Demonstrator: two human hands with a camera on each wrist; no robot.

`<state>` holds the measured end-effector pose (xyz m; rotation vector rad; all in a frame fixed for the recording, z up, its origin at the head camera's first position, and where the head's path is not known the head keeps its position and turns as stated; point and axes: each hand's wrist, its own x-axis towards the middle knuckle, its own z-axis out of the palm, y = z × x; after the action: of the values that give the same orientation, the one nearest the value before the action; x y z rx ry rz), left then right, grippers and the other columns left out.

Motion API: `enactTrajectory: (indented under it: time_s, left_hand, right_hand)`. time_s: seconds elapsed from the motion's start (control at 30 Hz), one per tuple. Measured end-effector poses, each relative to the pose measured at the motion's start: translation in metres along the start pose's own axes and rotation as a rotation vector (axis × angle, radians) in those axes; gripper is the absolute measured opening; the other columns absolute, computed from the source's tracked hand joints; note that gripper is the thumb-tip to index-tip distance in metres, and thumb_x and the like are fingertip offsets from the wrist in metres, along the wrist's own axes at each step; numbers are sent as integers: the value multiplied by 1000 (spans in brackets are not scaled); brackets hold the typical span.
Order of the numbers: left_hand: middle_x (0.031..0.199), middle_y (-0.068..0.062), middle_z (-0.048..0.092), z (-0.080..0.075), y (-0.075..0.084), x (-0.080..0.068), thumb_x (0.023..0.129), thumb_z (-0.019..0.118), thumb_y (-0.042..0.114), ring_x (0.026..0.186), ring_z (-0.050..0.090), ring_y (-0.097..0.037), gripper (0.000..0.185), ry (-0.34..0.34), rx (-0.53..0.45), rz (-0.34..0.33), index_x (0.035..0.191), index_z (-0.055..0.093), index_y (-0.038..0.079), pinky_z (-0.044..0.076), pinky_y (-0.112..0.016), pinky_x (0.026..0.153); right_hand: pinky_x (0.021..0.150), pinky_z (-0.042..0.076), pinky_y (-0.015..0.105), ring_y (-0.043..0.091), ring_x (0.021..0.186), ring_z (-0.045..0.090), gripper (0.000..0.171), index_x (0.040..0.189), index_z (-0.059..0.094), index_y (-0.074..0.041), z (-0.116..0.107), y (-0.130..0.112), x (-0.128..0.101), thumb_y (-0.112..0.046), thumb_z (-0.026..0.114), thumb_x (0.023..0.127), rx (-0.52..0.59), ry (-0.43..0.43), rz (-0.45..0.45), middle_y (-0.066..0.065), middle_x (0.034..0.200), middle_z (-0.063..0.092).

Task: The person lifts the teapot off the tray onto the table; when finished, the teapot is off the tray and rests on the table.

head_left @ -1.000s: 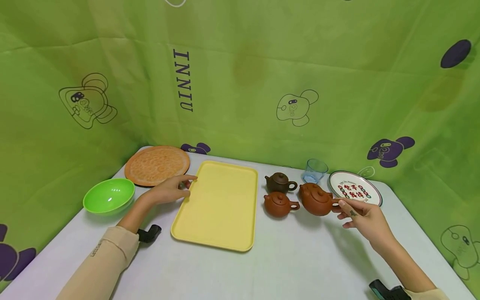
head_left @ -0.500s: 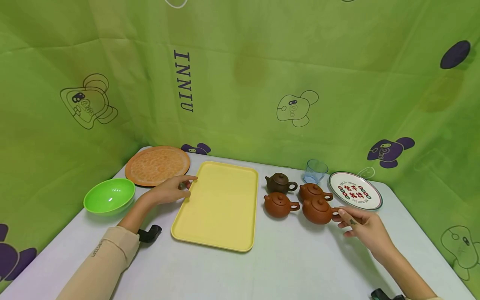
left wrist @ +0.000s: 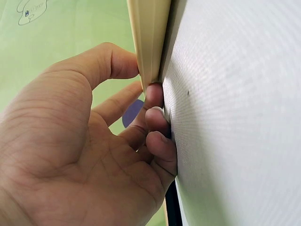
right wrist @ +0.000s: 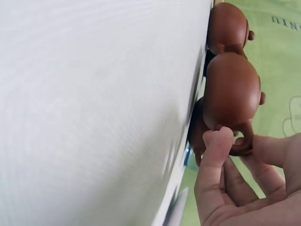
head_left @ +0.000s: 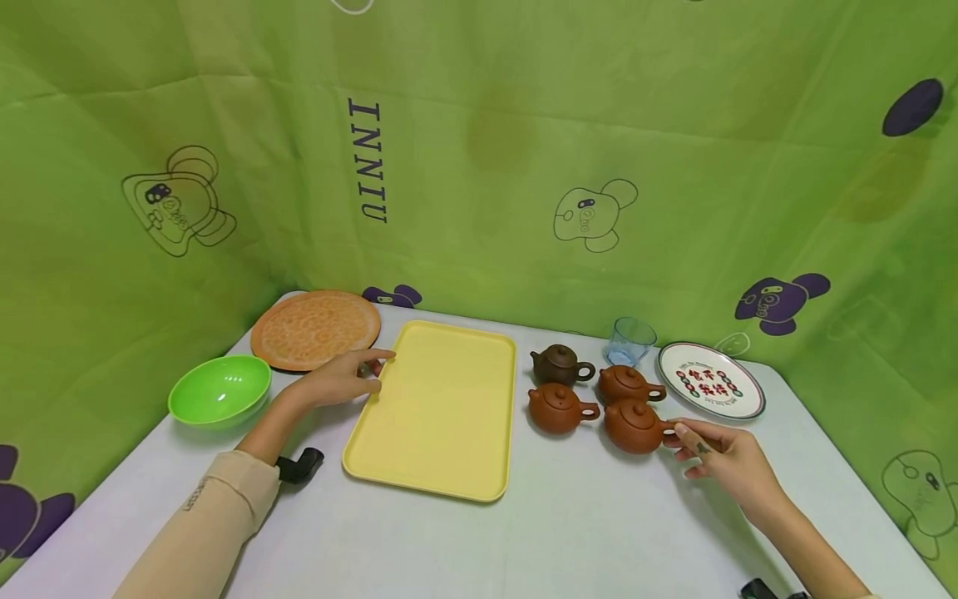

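Four small teapots are grouped right of the yellow tray (head_left: 434,416). By its handle, my right hand (head_left: 729,462) pinches the front right reddish-brown teapot (head_left: 632,427), which appears to stand on the white table. Close behind it is another reddish-brown teapot (head_left: 627,384), partly hidden. A third reddish-brown teapot (head_left: 557,408) sits to its left, with a dark brown teapot (head_left: 557,365) behind that one. My left hand (head_left: 333,380) holds the tray's left rim; in the left wrist view, the thumb touches the tray edge (left wrist: 149,37) and the curled fingers lie along its lower side.
A bright green bowl (head_left: 219,393) stands at far left, near an orange round mat (head_left: 316,329). Behind the teapots is a blue clear glass (head_left: 630,341). A white plate with red lettering (head_left: 711,380) lies at the back right. Green cloth (head_left: 464,166) surrounds the table.
The teapot in my right hand has come toward me and down, from overlapping the rear reddish-brown teapot to standing in front of it. My left hand and the tray have stayed put.
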<state>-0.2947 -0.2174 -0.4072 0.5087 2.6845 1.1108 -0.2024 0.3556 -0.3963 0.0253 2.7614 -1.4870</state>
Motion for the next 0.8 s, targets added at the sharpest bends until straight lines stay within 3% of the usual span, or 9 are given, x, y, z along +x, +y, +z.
enactTrajectory:
  time_s: [0.3, 0.53, 0.8]
  left_hand:
    - [122, -19, 61, 1, 1, 1, 94, 61, 10, 92, 51, -21, 65, -2, 2, -4, 157, 47, -1, 40, -31, 74]
    - [123, -18, 61, 1, -1, 1, 94, 62, 11, 95, 52, -22, 64, -1, 8, -1, 156, 48, 0, 41, -32, 76]
    - [123, -18, 62, 1, 0, -2, 96, 61, 13, 89, 52, -19, 64, 2, 29, -12, 157, 48, 2, 41, -29, 72]
  right_hand:
    - [69, 63, 32, 5, 80, 73, 51, 142, 62, 8, 3, 5, 3, -31, 61, 108, -1, -4, -4, -11, 100, 82]
    - [70, 63, 32, 4, 81, 72, 51, 141, 62, 8, 4, 6, 3, -30, 62, 108, -6, -2, 26, -1, 98, 83]
    - [71, 63, 31, 5, 81, 73, 51, 142, 60, 9, 5, 11, 3, -29, 59, 109, -2, -16, 22, 0, 98, 83]
